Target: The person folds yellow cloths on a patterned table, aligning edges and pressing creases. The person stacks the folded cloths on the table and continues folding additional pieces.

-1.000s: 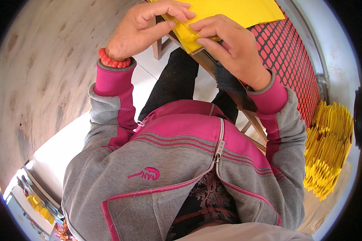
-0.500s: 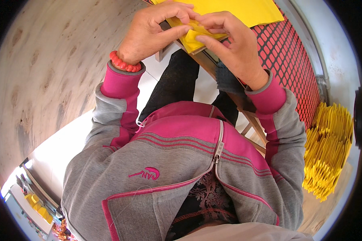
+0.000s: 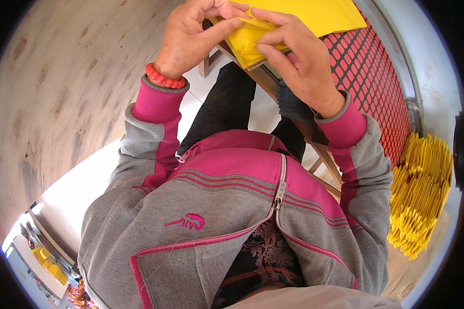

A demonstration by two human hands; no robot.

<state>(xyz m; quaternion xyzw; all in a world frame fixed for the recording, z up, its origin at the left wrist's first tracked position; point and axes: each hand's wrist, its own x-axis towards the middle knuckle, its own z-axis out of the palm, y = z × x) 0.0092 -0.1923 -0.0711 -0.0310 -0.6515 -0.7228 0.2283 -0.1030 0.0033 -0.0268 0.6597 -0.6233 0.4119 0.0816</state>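
Observation:
At the top of the view, both my hands work on a thin yellow sheet (image 3: 246, 40), paper or cloth, that lies in soft folds at the table's near corner. My left hand (image 3: 193, 28), with a red bead bracelet (image 3: 163, 77) at the wrist, pinches the sheet's edge between thumb and fingers. From the other side, my right hand (image 3: 300, 56) has its thumb and fingertips closed on the folded part. A larger flat yellow sheet (image 3: 319, 14) spreads beyond my right hand. The far fingers of my left hand are partly cut off by the picture's top.
A red and black patterned cover (image 3: 366, 77) lies on the table to the right. Past it, a tall stack of folded yellow pieces (image 3: 420, 195) stands by the wall. Dark cloth (image 3: 294, 103) hangs at the table's edge. A wooden surface (image 3: 62, 92) fills the left side.
My left hand has shifted slightly up. My right fingers have spread a little, and the small raised fold between the hands now lies flatter and wider.

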